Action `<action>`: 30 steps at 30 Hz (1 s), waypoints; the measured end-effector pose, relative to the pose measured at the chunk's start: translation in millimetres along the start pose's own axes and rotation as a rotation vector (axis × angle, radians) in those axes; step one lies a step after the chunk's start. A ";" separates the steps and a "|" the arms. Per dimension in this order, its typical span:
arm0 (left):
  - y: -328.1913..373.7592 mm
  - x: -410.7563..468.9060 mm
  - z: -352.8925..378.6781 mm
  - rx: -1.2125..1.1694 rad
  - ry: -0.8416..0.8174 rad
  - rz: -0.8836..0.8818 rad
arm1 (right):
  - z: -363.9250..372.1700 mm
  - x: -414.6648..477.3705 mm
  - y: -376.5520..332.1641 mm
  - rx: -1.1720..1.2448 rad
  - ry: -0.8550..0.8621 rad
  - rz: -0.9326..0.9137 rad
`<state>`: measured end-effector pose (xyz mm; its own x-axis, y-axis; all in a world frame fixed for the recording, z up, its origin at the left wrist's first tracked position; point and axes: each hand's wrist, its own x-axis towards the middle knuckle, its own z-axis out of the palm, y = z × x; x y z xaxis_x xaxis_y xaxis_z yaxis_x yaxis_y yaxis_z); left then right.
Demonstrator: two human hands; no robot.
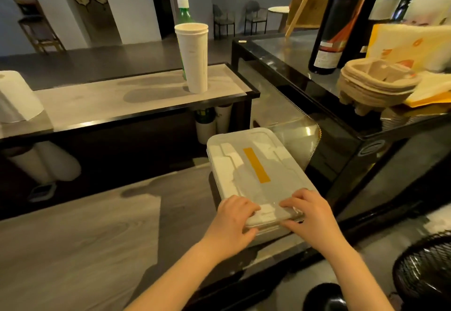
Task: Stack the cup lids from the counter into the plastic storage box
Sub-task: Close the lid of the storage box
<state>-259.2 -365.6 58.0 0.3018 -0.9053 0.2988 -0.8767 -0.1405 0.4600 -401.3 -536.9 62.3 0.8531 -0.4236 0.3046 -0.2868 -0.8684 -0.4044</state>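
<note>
Both hands are gripping the near end of the plastic storage box (269,230), which is sitting on the wooden counter (85,237) directly ahead of them and stretching away from the fingertips. The left hand (231,220) is curling over the near left corner of the box lid (244,159), fingers lying on top and thumb tucking under the rim. The right hand (310,215) is doing the same at the near right corner, so the 2 hands are pinching the lid's edge with a short gap between them. The lid is sitting closed on the box, with 1 yellow strip (256,164) running along its top beyond the fingers. No cup lids are showing that I can make out, and whether any are lying inside the cloudy box cannot be told.

By its look, the box is going to handle as thin, light plastic: stiff at the rim, springy across the flat of the lid, and smooth enough to be sliding on the counter if pulled from 1 side only. The rim at the 2 near corners looks like the place to be taking hold, lifting both sides evenly so the lid is coming off without twisting. Just right of the right hand a glass display case (336,154) is standing close alongside the box, leaving little room that way. Well beyond the left hand, a stack of paper cups (195,59) is standing on a raised shelf (109,101).
</note>
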 end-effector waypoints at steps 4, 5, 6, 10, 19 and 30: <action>0.9 -3.6 7.1 0.041 -0.059 -0.045 | 6.1 -5.3 4.7 0.021 -0.009 0.006; 1.1 -3.9 9.1 0.060 -0.069 -0.048 | 6.6 -5.5 5.7 0.017 -0.017 0.007; 1.7 -4.2 11.1 0.095 -0.095 -0.054 | 7.1 -5.7 6.0 0.011 -0.027 0.010; 3.3 -4.0 18.0 0.188 -0.118 -0.069 | 14.9 -10.8 9.2 0.018 -0.014 0.028; -9.3 26.6 1.0 0.228 -0.298 -0.236 | 22.1 20.5 13.1 0.040 -0.065 0.053; -39.2 55.2 -8.2 0.181 -0.264 -0.254 | 15.7 76.9 20.1 -0.001 -0.267 0.120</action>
<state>-205.1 -406.7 63.4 0.4314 -0.9012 -0.0409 -0.8457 -0.4197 0.3296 -334.6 -582.9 64.0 0.8973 -0.4410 0.0169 -0.3932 -0.8163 -0.4231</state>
